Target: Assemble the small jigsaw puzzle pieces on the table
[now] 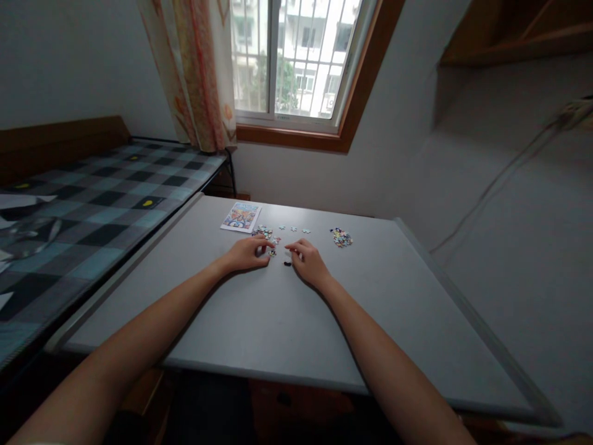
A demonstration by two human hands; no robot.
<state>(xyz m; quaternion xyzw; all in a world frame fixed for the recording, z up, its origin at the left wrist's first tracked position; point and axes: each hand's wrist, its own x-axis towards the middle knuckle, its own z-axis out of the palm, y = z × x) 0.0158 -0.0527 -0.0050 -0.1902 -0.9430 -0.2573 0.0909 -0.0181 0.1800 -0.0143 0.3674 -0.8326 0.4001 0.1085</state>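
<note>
My left hand (pixel 250 253) rests on the white table, thumb and forefinger apart. Just past those fingertips lies a small jigsaw piece (pixel 272 253) with dark and yellowish print. Opposite it, my right hand (pixel 309 262) rests with its fingers stretched to the left. Close to the right fingers is a dark jigsaw piece (pixel 287 264) on the tabletop. Behind my left hand sits a loose heap of puzzle pieces (pixel 263 231), partly hidden by the fingers. A pinkish piece (pixel 277 240) lies beside that heap.
A printed picture sheet (pixel 241 217) lies at the table's back left. Several pale pieces, among them one piece (pixel 306 231), form a loose row behind my hands. Another puzzle heap (pixel 341 238) is to the right. A checked bed (pixel 152 179) stands left of the table (pixel 393 296).
</note>
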